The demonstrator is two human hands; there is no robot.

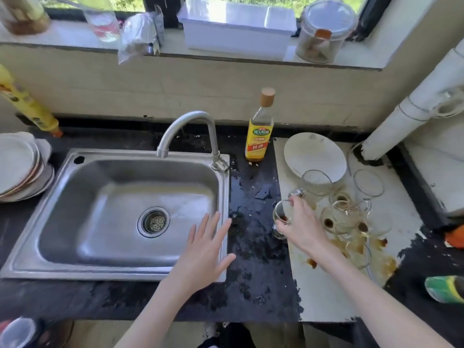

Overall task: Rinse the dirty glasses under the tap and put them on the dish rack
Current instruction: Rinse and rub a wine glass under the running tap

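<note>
Right of the steel sink (75,197), right hand (301,224) fingers pinch a stained clear glass (280,217); left hand (203,249) spread (idle). Risk: wet slip, clipping neighbouring glasses (346,214).

One view only, so you have no second angle to cross-check. You're looking from head height, forward and steeply down onto the counter, wide-angle with bent edges. The sink (120,202) fills your centre-left, the tap (190,131) just above centre. Your forearms enter from the bottom edge; left hand (203,249) and right hand (303,224) sit in mid-frame, near the lens. The window sill (226,55) runs along the top, farther off and facing you. The stack of plates (20,167) is cut by the left edge, the white pipe (411,114) by the right.
</note>
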